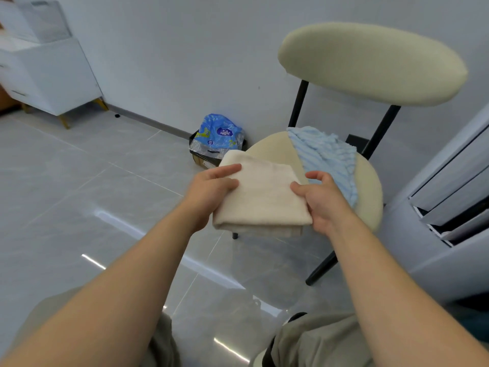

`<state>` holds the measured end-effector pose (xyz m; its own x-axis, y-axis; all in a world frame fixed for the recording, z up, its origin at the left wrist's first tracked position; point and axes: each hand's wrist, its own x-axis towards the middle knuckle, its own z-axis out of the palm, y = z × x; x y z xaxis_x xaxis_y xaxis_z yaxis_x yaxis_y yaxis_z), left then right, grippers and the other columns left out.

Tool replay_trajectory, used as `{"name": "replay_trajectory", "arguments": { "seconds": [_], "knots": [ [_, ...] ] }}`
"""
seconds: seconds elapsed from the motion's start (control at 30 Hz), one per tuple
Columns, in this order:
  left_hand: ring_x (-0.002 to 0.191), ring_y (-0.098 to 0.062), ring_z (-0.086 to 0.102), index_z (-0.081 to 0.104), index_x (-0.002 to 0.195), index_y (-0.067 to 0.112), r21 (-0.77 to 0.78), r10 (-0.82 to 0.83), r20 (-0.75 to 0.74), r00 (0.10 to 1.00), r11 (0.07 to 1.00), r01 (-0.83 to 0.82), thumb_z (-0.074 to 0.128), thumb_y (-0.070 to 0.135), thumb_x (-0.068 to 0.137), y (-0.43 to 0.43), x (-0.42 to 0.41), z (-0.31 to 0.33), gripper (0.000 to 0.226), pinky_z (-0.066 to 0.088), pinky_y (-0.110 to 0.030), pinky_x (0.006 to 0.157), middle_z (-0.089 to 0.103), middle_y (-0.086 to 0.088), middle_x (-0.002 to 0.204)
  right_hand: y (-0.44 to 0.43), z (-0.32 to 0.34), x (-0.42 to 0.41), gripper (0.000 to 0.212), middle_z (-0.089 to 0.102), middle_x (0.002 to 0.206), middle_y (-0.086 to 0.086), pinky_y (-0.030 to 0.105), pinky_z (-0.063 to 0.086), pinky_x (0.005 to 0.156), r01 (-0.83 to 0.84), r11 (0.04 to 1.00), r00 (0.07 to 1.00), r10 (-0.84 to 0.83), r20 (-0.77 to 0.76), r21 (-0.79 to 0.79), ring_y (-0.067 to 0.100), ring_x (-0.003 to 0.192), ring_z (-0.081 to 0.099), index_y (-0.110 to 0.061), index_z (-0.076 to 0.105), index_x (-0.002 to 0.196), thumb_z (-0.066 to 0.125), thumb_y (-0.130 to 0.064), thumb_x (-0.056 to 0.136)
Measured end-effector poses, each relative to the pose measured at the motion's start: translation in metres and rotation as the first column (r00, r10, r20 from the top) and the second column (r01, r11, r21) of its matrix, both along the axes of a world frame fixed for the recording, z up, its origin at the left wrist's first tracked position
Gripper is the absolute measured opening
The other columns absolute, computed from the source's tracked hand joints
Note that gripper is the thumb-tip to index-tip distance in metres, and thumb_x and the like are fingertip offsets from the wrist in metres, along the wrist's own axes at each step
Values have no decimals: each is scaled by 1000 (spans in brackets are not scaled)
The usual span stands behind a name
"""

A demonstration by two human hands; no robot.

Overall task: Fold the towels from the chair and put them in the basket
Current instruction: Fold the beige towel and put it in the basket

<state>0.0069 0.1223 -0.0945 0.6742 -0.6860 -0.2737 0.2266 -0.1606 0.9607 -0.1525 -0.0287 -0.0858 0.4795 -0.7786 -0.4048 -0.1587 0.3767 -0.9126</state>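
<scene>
A folded beige towel [260, 198] is held in the air in front of the cream chair [280, 152]. My left hand [211, 192] grips its left edge, thumb on top and fingers underneath. My right hand [324, 200] pinches its right edge, the thumb on top and the forefinger curled above. A light blue ribbed towel [326, 160] lies crumpled on the right part of the chair's round seat. No basket is in view.
A blue plastic bag [218, 137] sits on a dark box on the tiled floor by the wall, left of the chair. A white cabinet [50, 75] stands at far left. A grey-white panelled unit [449, 197] is close on the right. My knees show at the bottom.
</scene>
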Motion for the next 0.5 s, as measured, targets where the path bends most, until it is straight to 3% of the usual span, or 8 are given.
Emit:
{"name": "replay_trajectory", "arguments": {
  "seconds": [0.07,0.13,0.2,0.27,0.33,0.4,0.5],
  "knots": [
    [108,-7,65,73,118,35,36,3,149,989,999,-8,72,31,87,3,3,-10,31,50,-29,101,67,8,125,5,-6,9,38,68,100,13,34,56,59,-22,1000,1000,22,-16,22,22,72,66,-21,46,121,62,1,95],
    [108,-3,63,70,122,37,65,-5,239,971,998,-11,70,36,90,4,7,-19,32,49,-22,98,65,9,126,10,-13,18,33,68,104,14,40,57,62,-43,999,999,43,-22,12,25,75,67,-23,50,113,58,3,95],
    [104,3,62,69,124,37,59,4,265,964,998,-20,70,34,91,7,13,-25,33,47,-12,87,65,10,125,12,-18,28,33,69,106,11,44,59,66,-66,996,997,64,-34,-56,26,80,68,-29,55,111,54,1,97],
    [97,12,60,69,124,36,40,36,263,964,998,-48,70,30,91,12,21,-29,33,45,-2,74,65,14,120,13,-25,37,34,71,103,7,39,57,68,-105,979,994,96,-59,-177,23,81,67,-36,58,117,51,-8,100],
    [92,15,62,70,123,35,1,85,243,966,996,-88,71,28,91,17,31,-36,32,46,-2,72,65,18,118,14,-34,45,31,71,111,1,35,55,76,-177,945,981,147,-127,-277,18,88,67,-43,57,124,49,-23,101],
    [94,11,65,71,121,34,-28,105,193,975,994,-102,72,26,91,18,40,-41,32,50,-9,80,67,18,118,16,-44,53,31,68,122,-9,34,57,84,-227,953,969,199,-148,-203,13,102,67,-50,55,129,50,-37,102],
    [105,0,66,72,118,38,-42,104,162,981,994,-98,73,27,90,13,55,-46,30,53,-22,91,69,17,117,15,-56,64,35,68,122,-13,29,56,81,-248,968,965,251,-75,51,9,104,67,-41,54,138,51,-39,103]
  ]
}}
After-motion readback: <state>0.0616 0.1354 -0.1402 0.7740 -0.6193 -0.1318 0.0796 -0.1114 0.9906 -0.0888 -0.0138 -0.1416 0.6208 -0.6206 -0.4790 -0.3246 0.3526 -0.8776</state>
